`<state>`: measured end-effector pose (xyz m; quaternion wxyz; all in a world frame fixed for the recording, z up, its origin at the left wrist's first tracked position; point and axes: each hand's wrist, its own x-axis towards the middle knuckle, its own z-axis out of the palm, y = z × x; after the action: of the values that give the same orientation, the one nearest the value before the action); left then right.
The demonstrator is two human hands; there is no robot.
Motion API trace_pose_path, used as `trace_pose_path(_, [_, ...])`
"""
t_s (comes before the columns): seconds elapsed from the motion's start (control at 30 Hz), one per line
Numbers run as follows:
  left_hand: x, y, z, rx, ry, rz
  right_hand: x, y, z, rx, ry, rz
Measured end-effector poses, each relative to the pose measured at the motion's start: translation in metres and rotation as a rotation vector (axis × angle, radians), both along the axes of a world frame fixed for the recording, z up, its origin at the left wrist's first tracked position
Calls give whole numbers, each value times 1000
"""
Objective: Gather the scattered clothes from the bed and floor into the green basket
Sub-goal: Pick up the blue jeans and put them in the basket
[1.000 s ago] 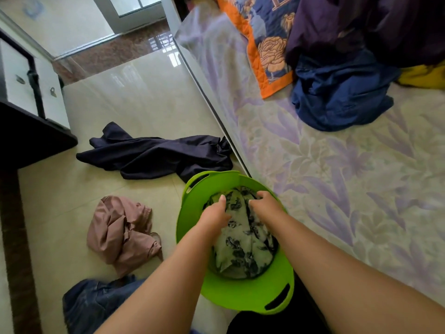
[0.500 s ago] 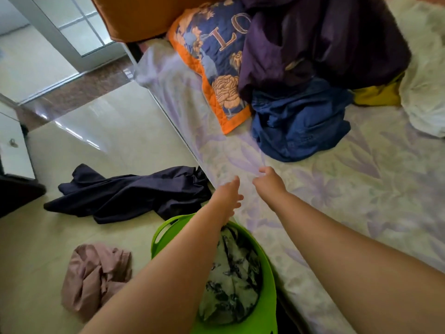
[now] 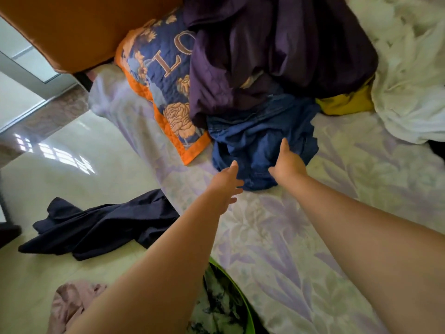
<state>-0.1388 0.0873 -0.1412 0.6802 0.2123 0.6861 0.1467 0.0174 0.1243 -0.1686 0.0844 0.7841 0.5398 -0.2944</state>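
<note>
Bed [image 3: 313,237] by tiled floor; blue garment [image 3: 260,138] under purple heap [image 3: 277,49]. Left hand [image 3: 225,183], right hand [image 3: 287,165] spread wide, empty, at its edge. Basket [image 3: 243,300] below, partly filled. Risk: pulling blue piece drags heap along, spilling off bed.

A crumpled blue garment [image 3: 262,143] lies mid-frame on the bed, under a purple one [image 3: 277,51]. A dark navy piece [image 3: 101,227] sprawls on the floor at lower left; a pink one [image 3: 69,302] is bunched below it. The green basket [image 3: 249,317] — bottom centre — holds floral fabric [image 3: 216,307].
</note>
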Motion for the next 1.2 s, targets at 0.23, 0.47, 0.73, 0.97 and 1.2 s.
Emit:
trace_pose_path(0.23, [32, 20, -26, 8, 188, 104, 9, -7, -14, -383, -4, 310])
trace_pose_path(0.47, [49, 20, -40, 96, 427, -5, 18, -36, -11, -670, 149, 501])
trace_pose_path(0.73, [12, -1, -49, -202, 154, 576, 72, -55, -23, 88, 450, -638])
trace_pose_path(0.97, [11, -34, -30, -379, 148, 676, 64, -66, -44, -81, 568, -1200])
trace_pose_path(1.2, [-20, -96, -20, -448, 184, 575, 46, -104, -23, -139, 1313, -1199])
